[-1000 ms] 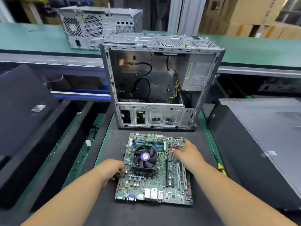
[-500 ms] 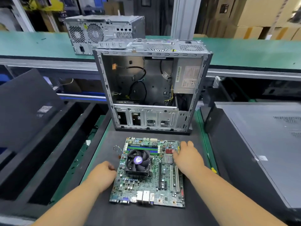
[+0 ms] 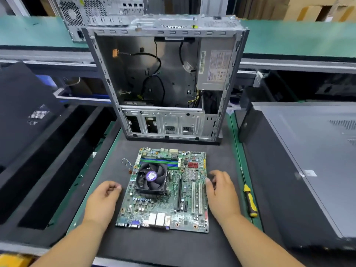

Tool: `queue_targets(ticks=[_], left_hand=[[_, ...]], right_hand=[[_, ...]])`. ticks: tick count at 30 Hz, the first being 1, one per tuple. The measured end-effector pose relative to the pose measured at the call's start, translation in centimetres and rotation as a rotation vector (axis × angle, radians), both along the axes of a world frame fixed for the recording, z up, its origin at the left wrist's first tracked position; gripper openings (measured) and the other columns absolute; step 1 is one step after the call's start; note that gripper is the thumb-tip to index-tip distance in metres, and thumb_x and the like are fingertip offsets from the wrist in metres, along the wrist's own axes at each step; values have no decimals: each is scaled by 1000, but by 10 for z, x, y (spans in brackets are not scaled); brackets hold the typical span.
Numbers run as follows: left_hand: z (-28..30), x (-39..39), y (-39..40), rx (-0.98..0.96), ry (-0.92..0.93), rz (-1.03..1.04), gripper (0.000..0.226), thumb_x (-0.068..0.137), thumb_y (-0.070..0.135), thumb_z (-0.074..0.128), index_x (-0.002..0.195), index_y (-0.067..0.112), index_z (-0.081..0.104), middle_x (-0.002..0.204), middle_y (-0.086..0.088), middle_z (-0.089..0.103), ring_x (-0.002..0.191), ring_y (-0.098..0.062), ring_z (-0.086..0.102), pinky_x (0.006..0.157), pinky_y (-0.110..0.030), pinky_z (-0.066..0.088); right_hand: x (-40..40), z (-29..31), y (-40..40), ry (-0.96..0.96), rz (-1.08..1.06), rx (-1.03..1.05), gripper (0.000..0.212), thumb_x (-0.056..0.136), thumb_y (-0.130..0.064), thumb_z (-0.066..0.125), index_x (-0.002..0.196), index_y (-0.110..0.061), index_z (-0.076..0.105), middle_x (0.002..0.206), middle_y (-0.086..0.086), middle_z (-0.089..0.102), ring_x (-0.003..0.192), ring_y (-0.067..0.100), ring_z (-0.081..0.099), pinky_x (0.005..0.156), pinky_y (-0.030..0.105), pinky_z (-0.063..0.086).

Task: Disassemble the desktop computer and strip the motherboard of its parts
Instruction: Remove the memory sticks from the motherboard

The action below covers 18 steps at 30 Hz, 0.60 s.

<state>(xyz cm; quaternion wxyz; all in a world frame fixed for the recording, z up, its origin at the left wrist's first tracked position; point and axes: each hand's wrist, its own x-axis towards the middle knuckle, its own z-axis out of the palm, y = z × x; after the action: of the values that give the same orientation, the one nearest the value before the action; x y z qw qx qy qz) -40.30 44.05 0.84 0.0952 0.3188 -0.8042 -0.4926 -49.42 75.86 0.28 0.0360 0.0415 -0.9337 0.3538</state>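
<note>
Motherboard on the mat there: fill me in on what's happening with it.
A person is stripping down a desktop computer. The motherboard is already out and lies flat on the dark mat, its cooler fan and memory sticks not yet removed. The left hand and right hand hover at its two sides, fingers loosely curled, holding nothing. The emptied case stands open behind it, and a yellow-handled screwdriver lies to the right.

My green motherboard (image 3: 163, 191) carries a black fan (image 3: 151, 178) with purple hub; the screwdriver (image 3: 250, 201) is yellow-and-black.
</note>
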Motion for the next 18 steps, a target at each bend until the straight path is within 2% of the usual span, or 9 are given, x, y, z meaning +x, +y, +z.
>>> queue_targets(ticks=[4, 7, 9, 12, 16, 18], left_hand=[[-6, -5, 3, 81, 67, 78, 14, 93, 20, 58, 79, 24, 63, 76, -1, 64, 73, -22, 56, 76, -35, 46], [-6, -7, 4, 142, 118, 111, 16, 94, 19, 55, 81, 23, 63, 74, 3, 63, 68, -18, 53, 69, -30, 45], [-4, -10, 1, 158, 118, 117, 16, 94, 23, 56, 80, 27, 64, 73, 8, 63, 68, -15, 53, 68, -30, 45], [4, -23, -9, 147, 90, 113, 16, 92, 31, 54, 81, 35, 64, 72, 13, 63, 72, -13, 55, 70, -32, 45], [22, -61, -23, 142, 132, 18, 23, 92, 28, 48, 80, 38, 65, 78, 21, 64, 82, -9, 59, 76, -30, 45], [30, -80, -29, 143, 120, -45, 20, 92, 32, 50, 80, 38, 65, 81, 20, 65, 81, -3, 59, 74, -27, 45]], right_hand=[[1, 0, 3, 9, -5, -45, 19, 98, -32, 51, 116, -26, 56, 98, -13, 47, 89, 11, 51, 74, 25, 40], [-2, 3, 1, -2, -94, -142, 5, 97, -25, 54, 94, -27, 57, 91, -12, 49, 83, 10, 53, 66, 22, 39], [-6, 7, -6, -24, -169, -206, 13, 95, -22, 57, 84, -28, 55, 89, -9, 50, 82, 11, 54, 65, 22, 40], [-13, 19, -26, -42, -153, -262, 15, 94, -20, 58, 83, -29, 56, 92, -9, 49, 84, 14, 53, 68, 24, 41], [-26, 34, -57, 59, -34, -84, 7, 93, -24, 62, 87, -27, 64, 95, -9, 49, 96, 11, 46, 81, 27, 38], [-35, 38, -71, 46, -20, -13, 7, 93, -26, 62, 89, -24, 67, 96, -7, 50, 98, 12, 45, 85, 28, 38]])
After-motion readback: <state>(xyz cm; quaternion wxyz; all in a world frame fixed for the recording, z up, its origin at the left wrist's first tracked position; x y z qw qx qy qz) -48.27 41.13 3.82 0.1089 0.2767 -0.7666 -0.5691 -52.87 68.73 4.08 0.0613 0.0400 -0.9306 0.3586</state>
